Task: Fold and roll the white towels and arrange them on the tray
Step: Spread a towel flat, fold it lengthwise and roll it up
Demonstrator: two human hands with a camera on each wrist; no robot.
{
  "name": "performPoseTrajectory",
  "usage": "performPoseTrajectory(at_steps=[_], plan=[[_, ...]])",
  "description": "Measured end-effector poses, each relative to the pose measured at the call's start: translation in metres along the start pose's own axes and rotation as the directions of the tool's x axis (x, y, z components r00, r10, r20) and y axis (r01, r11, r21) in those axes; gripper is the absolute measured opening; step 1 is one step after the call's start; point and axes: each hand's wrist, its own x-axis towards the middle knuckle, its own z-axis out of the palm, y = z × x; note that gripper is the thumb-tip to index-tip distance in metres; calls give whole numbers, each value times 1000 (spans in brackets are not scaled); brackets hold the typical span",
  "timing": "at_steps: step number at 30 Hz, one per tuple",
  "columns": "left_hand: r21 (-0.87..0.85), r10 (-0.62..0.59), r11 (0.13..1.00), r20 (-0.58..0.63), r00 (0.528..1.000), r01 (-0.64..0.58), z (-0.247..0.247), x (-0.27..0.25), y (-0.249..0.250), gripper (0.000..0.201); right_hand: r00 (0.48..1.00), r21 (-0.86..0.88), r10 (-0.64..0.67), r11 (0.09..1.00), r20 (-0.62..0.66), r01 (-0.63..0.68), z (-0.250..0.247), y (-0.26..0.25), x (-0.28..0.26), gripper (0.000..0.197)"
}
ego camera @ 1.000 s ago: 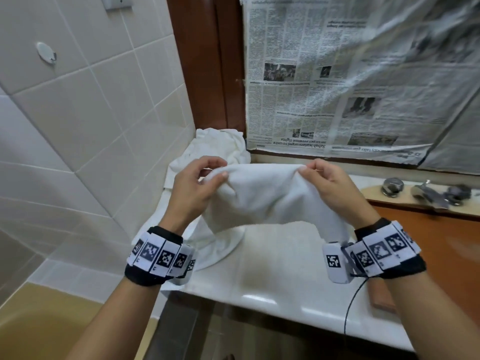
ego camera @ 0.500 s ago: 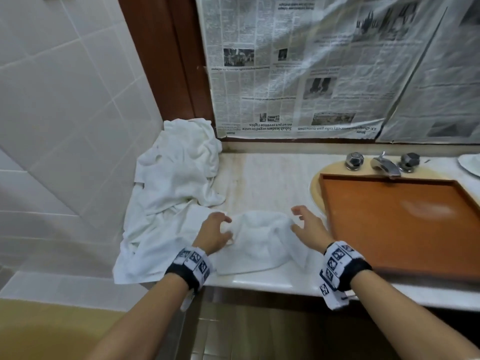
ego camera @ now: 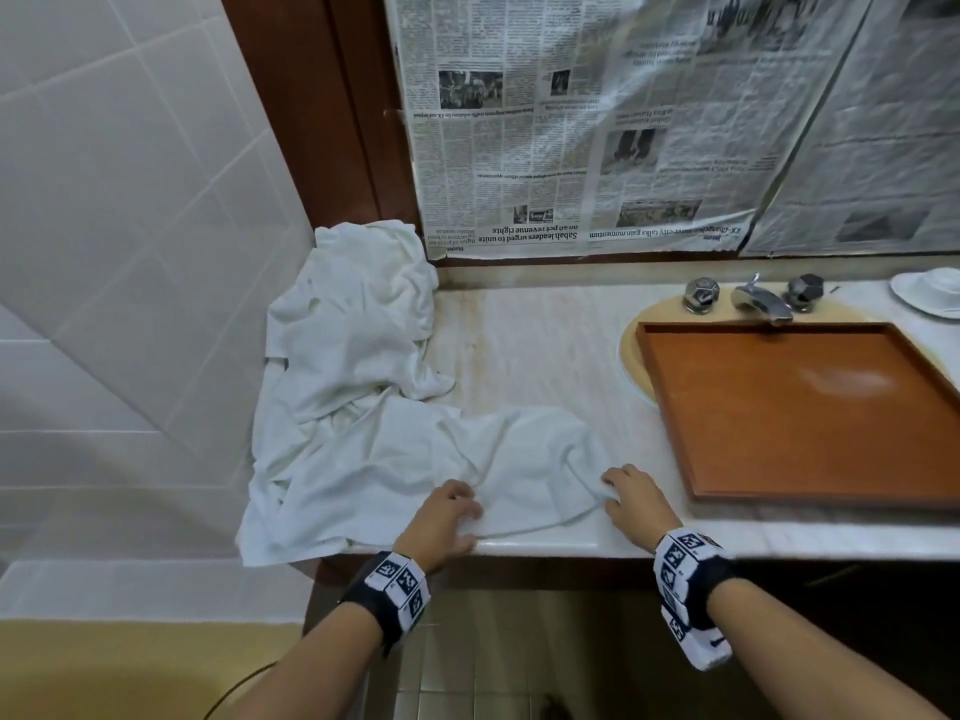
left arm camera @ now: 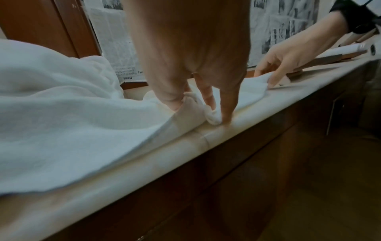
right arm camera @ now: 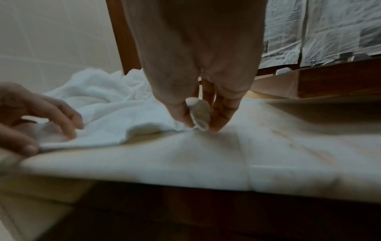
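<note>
- A white towel [ego camera: 524, 475] lay spread but rumpled at the front edge of the desk [ego camera: 545, 345], its near hem running along that edge.
- The left hand [ego camera: 444, 524] pinched the towel's near left corner between thumb and fingers, the cloth bunched at the fingertips [left arm camera: 225, 119], which touched the desk.
- The right hand [ego camera: 636, 498] pinched the near right corner; a small tuft of cloth showed between its thumb and fingers [right arm camera: 221, 124].
- Both hands sat low on the desk's front edge, well apart, with the towel between them.
- A heap [ego camera: 353, 366] of more white towels filled the desk's left end, from the back corner to the front, where one draped over the edge; the held towel overlapped it.
- The tray [ego camera: 800, 475], orange-brown and bare, lay over the sink toward the desk's right end, just beside the right hand.
- A tap [ego camera: 761, 298] stood at the back edge behind the tray.
- Newspaper [ego camera: 597, 122] covered the wall behind the desk.
</note>
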Motion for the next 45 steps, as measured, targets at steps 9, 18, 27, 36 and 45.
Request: performPoseTrajectory(at_steps=[9, 18, 27, 36, 45], plan=[[99, 161, 983, -31, 986, -158, -53, -26, -16, 56, 984, 505, -11, 857, -176, 100, -87, -23, -51, 28], [68, 150, 987, -120, 981, -143, -51, -51, -3, 39, 986, 650, -106, 742, -132, 166, -173, -37, -99, 19], [190, -74, 975, -193, 978, 111, 46, -63, 128, 112, 935, 697, -190, 627, -298, 350, -172, -70, -111, 3], [-141, -141, 986, -450, 882, 86, 4, -46, 148, 38, 904, 631, -181, 662, -388, 404, -211, -81, -112, 3], [-39, -29, 999, -679, 733, 4, -74, -80, 72, 24, 952, 658, -239, 689, -191, 305, -219, -55, -119, 20]])
